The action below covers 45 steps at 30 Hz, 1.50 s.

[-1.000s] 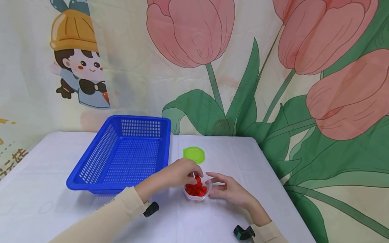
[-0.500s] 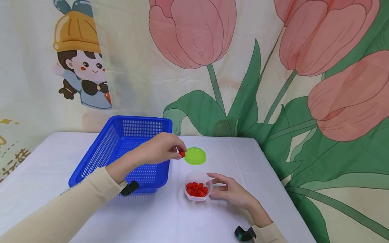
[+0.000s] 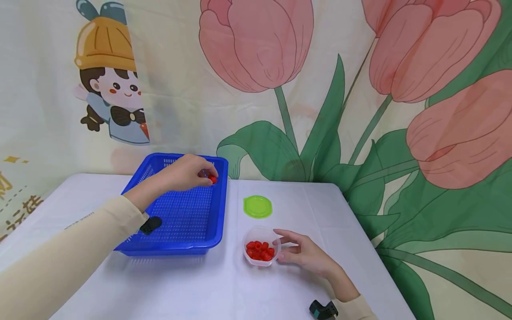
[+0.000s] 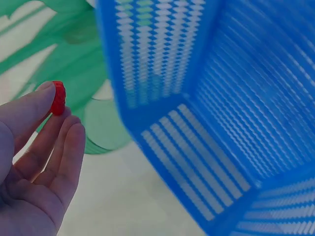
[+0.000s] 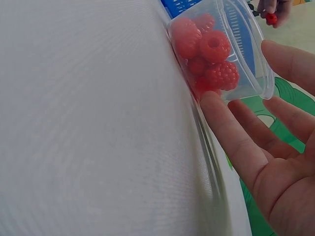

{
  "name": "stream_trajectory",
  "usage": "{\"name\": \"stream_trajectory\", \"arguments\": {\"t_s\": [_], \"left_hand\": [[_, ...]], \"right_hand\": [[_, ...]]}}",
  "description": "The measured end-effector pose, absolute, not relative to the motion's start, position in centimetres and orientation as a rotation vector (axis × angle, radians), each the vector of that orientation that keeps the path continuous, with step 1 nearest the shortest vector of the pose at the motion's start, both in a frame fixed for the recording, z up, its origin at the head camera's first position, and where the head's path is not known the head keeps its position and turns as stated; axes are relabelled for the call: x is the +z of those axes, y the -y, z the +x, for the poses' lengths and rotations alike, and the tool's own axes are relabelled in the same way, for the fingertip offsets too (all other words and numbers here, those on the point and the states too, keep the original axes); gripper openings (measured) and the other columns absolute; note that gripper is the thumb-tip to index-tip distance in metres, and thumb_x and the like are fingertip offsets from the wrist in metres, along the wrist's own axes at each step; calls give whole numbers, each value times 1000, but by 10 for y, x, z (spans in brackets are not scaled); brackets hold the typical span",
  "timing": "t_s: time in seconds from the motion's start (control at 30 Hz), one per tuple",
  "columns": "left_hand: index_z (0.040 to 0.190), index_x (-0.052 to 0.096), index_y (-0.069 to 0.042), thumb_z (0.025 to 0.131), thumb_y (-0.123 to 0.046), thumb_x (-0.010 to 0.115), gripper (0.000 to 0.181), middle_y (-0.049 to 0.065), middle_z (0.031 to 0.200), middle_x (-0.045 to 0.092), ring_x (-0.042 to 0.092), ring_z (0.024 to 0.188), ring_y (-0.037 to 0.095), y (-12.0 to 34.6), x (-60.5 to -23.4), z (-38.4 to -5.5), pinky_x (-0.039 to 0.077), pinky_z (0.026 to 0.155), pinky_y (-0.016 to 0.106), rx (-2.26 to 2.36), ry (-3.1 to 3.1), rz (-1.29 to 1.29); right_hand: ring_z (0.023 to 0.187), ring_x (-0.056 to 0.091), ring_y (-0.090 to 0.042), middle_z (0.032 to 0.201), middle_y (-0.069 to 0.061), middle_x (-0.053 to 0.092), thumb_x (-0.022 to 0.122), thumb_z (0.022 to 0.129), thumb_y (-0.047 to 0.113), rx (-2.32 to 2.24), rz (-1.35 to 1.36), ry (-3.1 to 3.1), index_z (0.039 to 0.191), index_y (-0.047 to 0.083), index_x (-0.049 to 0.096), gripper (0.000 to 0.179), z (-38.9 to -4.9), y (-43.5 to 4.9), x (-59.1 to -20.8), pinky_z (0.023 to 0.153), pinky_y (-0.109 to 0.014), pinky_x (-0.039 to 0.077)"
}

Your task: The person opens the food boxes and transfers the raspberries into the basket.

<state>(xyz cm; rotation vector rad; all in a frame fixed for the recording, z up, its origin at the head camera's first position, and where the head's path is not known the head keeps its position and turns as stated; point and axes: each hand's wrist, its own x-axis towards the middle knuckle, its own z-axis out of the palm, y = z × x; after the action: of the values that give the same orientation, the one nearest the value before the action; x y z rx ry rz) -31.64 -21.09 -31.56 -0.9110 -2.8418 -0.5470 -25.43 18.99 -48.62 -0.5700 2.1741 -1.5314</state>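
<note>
In the head view, my left hand [image 3: 186, 173] is over the far right part of the blue basket [image 3: 224, 200]. It pinches a red raspberry [image 3: 212, 179] between thumb and fingertips; the left wrist view shows this raspberry [image 4: 58, 97] beside the basket's wall. My right hand [image 3: 306, 253] lies at the right side of a small clear plastic tub [image 3: 259, 263] standing on the table. Its fingers are spread and fairly straight, the tips touching or very near the tub. Several raspberries [image 5: 214, 46] lie inside the tub.
A bright green lid [image 3: 258, 207] lies on the white-covered table [image 3: 288, 204] behind the tub. Behind the table hangs a backdrop [image 3: 172, 89] printed with tulips and a cartoon figure. Each wrist wears a black camera [image 3: 323, 310].
My left hand has picked a raspberry out of the tub, moved left and away from me, and come over the basket. The right hand has stayed by the tub.
</note>
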Motion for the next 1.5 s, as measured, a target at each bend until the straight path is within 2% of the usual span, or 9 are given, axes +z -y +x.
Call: {"name": "stream_trajectory", "arguments": {"t_s": [0.3, 0.5, 0.73, 0.93, 1.1, 1.5], "left_hand": [[113, 79, -8, 96, -9, 78, 17, 7, 105, 77, 72, 100, 28, 243, -333, -336, 62, 91, 52, -542, 2954, -742], [111, 78, -4, 95, -9, 78, 16, 10, 102, 77, 70, 98, 32, 268, -345, -351, 59, 90, 57, -480, 3003, -654], [109, 77, -2, 96, -7, 77, 14, 12, 100, 76, 69, 95, 32, 293, -362, -370, 58, 89, 57, -471, 3081, -547], [106, 77, -3, 95, -5, 78, 12, 11, 99, 75, 68, 95, 32, 307, -370, -377, 58, 90, 57, -453, 3138, -554], [104, 76, -3, 94, -5, 78, 10, 8, 95, 74, 68, 92, 30, 312, -372, -377, 58, 88, 56, -421, 3168, -568], [102, 77, -4, 92, -1, 79, 10, 10, 95, 72, 66, 93, 32, 320, -394, -375, 58, 88, 56, -444, 3214, -509]], "right_hand": [[115, 73, -28, 143, -17, 61, 79, 97, 21, -1542, -566, -2173, 159, 19, 49, 69, -253, -189, -486, 102, -38, 58], [114, 73, -27, 143, -18, 61, 80, 97, 20, -1554, -570, -2159, 160, 19, 49, 70, -254, -190, -487, 101, -36, 58], [113, 73, -27, 143, -18, 61, 80, 97, 18, -1566, -583, -2130, 160, 18, 48, 71, -256, -192, -488, 99, -31, 58], [113, 74, -27, 143, -18, 61, 80, 97, 19, -1564, -586, -2127, 160, 18, 48, 70, -257, -192, -487, 100, -32, 58], [115, 73, -27, 142, -17, 61, 79, 98, 20, -1558, -574, -2137, 160, 19, 48, 70, -256, -192, -485, 100, -35, 58], [115, 73, -27, 142, -15, 62, 79, 98, 20, -1543, -567, -2154, 160, 20, 49, 69, -256, -190, -487, 100, -35, 59]]}}
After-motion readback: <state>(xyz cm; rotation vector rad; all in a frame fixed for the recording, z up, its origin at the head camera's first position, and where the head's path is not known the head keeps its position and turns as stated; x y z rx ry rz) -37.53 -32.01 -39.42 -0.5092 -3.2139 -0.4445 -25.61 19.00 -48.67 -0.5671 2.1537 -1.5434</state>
